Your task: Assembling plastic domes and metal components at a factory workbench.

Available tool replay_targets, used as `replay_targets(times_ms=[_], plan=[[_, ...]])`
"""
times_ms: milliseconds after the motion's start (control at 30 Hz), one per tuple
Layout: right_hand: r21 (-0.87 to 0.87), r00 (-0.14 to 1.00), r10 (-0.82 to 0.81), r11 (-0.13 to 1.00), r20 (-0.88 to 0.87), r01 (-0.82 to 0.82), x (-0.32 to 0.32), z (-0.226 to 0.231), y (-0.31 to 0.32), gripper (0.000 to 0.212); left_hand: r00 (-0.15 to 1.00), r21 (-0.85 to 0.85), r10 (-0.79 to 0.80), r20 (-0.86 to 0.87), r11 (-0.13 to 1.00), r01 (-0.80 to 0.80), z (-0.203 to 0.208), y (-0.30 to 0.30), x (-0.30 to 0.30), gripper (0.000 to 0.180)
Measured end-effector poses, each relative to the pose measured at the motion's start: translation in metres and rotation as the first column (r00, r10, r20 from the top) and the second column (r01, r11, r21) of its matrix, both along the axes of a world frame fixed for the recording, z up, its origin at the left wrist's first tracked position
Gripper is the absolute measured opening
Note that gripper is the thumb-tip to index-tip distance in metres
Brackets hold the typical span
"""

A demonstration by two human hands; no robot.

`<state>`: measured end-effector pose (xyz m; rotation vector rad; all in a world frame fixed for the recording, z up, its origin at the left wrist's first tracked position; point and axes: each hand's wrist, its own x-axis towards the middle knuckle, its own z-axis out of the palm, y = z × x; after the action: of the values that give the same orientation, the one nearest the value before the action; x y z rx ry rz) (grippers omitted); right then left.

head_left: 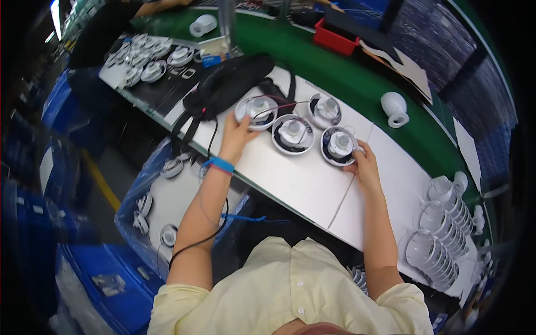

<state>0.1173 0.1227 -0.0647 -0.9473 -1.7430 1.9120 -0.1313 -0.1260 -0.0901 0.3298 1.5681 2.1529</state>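
Four round white lamp-like units with dark insides and raised white centres stand together on the white worktop. My left hand (237, 135) has its fingers closed on the rim of the leftmost lamp unit (258, 106). Thin reddish wires run from that unit toward the lamp unit at the back (325, 110). My right hand (365, 167) grips the edge of the rightmost lamp unit (340, 143), thumb at its near side. Between them sits the middle lamp unit (292, 129), which neither hand touches. A blue wrist strap (221, 164) with a cord circles my left wrist.
A black bag (234, 84) lies left of the units. Stacked white cups (427, 254) stand at the right. On the green belt (357, 72) rests a white bulb-shaped housing (395, 109). More units (142, 56) crowd the far left. A blue-lined bin (151, 195) is below the edge.
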Motion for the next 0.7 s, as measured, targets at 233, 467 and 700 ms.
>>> replay_targets(times_ms=[233,467,700], plan=[[0.722,0.965,-0.236,0.647,-0.117,0.245,0.013,0.008,-0.046,0.042,0.863,-0.156,0.172,-0.475,0.949,-0.275,0.029,-0.065,0.029,0.048],[0.515,0.551,0.832,0.442,0.073,-0.735,-0.028,0.04,-0.209,0.021,0.529,-0.209,0.821,-0.215,0.491,-0.846,-0.114,-0.247,0.012,0.026],[0.135,0.713,0.647,0.708,0.27,-0.693,-0.165,-0.202,-0.27,0.03,0.59,-0.35,0.73,0.345,0.684,-0.641,-0.227,-0.236,-0.059,0.037]])
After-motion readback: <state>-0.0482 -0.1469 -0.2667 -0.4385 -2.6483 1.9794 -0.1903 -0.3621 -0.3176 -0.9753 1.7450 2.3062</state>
